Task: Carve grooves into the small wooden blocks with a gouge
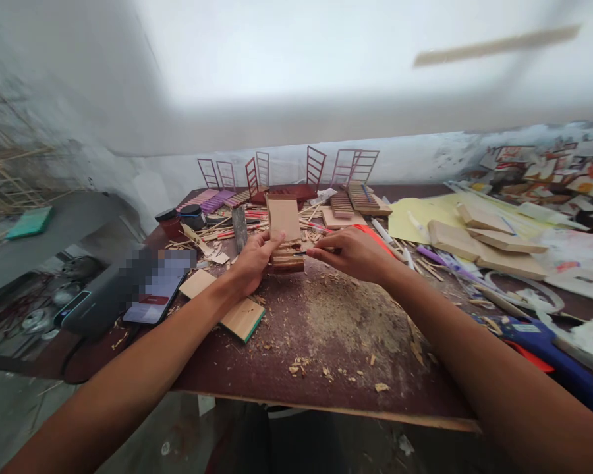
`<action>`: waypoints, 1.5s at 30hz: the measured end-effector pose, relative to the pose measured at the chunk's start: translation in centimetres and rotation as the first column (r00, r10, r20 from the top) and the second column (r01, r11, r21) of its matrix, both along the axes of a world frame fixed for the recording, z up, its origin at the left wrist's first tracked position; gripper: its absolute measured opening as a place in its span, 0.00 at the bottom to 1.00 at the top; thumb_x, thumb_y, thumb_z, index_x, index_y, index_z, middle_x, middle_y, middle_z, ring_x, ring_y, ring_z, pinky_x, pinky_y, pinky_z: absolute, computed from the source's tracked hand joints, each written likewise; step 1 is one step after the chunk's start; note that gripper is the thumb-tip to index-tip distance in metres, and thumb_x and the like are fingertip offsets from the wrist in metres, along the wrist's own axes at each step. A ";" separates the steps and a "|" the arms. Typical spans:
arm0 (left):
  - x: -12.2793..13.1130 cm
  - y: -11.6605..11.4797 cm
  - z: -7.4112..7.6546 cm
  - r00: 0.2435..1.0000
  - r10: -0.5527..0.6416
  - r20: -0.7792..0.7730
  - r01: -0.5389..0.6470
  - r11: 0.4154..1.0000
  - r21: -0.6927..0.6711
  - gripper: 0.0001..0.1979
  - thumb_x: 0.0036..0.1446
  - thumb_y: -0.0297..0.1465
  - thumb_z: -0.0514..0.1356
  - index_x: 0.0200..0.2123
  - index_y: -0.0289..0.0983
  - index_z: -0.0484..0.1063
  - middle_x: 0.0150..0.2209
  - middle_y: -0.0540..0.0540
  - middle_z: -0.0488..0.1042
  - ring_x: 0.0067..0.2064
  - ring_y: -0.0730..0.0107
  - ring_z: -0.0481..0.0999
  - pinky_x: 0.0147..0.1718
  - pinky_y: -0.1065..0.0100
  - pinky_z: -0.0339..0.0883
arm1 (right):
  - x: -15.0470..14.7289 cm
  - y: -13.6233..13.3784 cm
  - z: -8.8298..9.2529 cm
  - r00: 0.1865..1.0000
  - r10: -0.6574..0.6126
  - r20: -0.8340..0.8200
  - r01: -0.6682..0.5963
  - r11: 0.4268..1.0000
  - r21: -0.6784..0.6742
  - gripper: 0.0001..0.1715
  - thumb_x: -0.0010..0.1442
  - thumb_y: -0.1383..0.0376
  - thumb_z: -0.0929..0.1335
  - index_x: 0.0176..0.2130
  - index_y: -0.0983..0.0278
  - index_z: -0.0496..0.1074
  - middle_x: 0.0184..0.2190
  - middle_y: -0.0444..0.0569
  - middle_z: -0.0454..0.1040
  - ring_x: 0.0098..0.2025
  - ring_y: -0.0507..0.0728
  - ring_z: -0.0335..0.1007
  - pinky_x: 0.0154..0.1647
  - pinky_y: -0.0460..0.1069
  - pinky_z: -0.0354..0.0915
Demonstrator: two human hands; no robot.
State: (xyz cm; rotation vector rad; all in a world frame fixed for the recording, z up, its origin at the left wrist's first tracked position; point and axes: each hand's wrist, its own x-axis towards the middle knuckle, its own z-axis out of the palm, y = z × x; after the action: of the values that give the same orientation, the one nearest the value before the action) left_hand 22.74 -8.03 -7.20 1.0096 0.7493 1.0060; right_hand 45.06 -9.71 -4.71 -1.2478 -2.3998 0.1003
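Observation:
My left hand [253,264] is closed round the left side of a small wooden piece [283,217], which has a flat pale board on top and brown ridged strips below. Its thumb lies across the board's face. From the right, my right hand [348,250] pinches a thin tool [300,253] whose narrow dark tip meets the ridged part. The tool's kind is too small to make out, and my fingers hide most of it. Just below my left wrist a flat wooden board [242,318] with a green edge lies on the table.
Wood chips and sawdust cover the dark red table [336,395]. A phone [161,286] lies at the left, near two small jars [192,216]. Miniature ladder-like frames [315,166] stand at the back. Wooden blocks [454,240] and a blue glue gun [538,339] lie at the right.

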 end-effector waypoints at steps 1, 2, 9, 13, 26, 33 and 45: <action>0.0 0.0 0.0 1.000 0.002 0.000 -0.002 1.000 0.001 0.10 0.65 0.34 0.63 0.45 0.34 0.76 0.40 0.41 0.83 0.35 0.64 0.84 0.38 0.62 0.81 | 0.0 0.0 0.0 1.000 0.004 0.003 -0.004 1.000 0.001 0.33 0.70 0.45 0.63 0.22 0.62 0.64 0.19 0.43 0.59 0.24 0.50 0.50 0.29 0.53 0.46; 0.0 0.0 0.0 1.000 0.002 0.000 -0.002 1.000 0.001 0.10 0.65 0.34 0.62 0.46 0.34 0.76 0.40 0.41 0.83 0.35 0.65 0.84 0.38 0.63 0.81 | 0.0 0.0 0.0 1.000 0.008 0.002 -0.008 1.000 0.005 0.33 0.71 0.45 0.62 0.22 0.62 0.64 0.19 0.43 0.59 0.24 0.50 0.51 0.29 0.52 0.46; 0.1 -0.1 0.0 0.999 -0.035 0.007 0.035 0.999 0.000 0.11 0.66 0.34 0.61 0.47 0.34 0.76 0.40 0.40 0.83 0.35 0.65 0.84 0.36 0.62 0.82 | -0.2 -0.2 0.4 1.000 -0.003 -0.019 0.004 0.999 0.053 0.31 0.72 0.47 0.62 0.24 0.62 0.67 0.22 0.45 0.65 0.26 0.51 0.55 0.31 0.52 0.49; 0.1 -0.1 -0.2 1.000 -0.028 0.012 0.028 1.000 0.002 0.12 0.65 0.35 0.62 0.47 0.34 0.76 0.41 0.39 0.83 0.34 0.65 0.84 0.37 0.62 0.82 | 0.0 -0.1 0.3 1.000 -0.004 -0.025 0.006 0.999 0.054 0.31 0.71 0.47 0.63 0.23 0.62 0.67 0.21 0.44 0.65 0.25 0.51 0.53 0.30 0.52 0.48; 0.4 -0.4 -0.2 0.999 -0.025 0.043 0.024 1.000 0.019 0.12 0.62 0.36 0.64 0.45 0.34 0.77 0.42 0.39 0.83 0.36 0.63 0.84 0.36 0.63 0.81 | 0.4 0.3 0.5 1.000 0.011 -0.014 -0.011 0.999 0.053 0.30 0.72 0.48 0.61 0.26 0.62 0.71 0.22 0.45 0.66 0.26 0.51 0.55 0.32 0.52 0.51; 0.3 0.0 -0.4 0.999 0.022 0.050 -0.024 0.999 0.029 0.12 0.62 0.36 0.64 0.44 0.34 0.76 0.40 0.40 0.83 0.36 0.64 0.85 0.39 0.63 0.81 | 1.7 0.9 0.3 0.998 -0.062 -0.026 0.063 0.995 0.075 0.31 0.71 0.45 0.62 0.26 0.61 0.75 0.22 0.46 0.68 0.26 0.52 0.56 0.31 0.52 0.50; 0.2 -0.1 0.0 0.999 -0.014 0.035 0.014 1.000 0.022 0.11 0.64 0.35 0.60 0.44 0.33 0.74 0.39 0.39 0.83 0.32 0.65 0.83 0.32 0.64 0.81 | 1.4 0.6 0.4 0.986 -0.089 -0.144 0.103 0.990 0.092 0.28 0.69 0.46 0.64 0.29 0.62 0.77 0.24 0.47 0.70 0.29 0.53 0.61 0.33 0.52 0.51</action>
State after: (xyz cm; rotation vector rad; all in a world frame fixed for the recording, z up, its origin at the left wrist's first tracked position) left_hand 22.93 -8.10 -7.24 1.0125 0.7028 1.0192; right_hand 46.43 -9.06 -4.36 -1.2656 -2.1948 0.0369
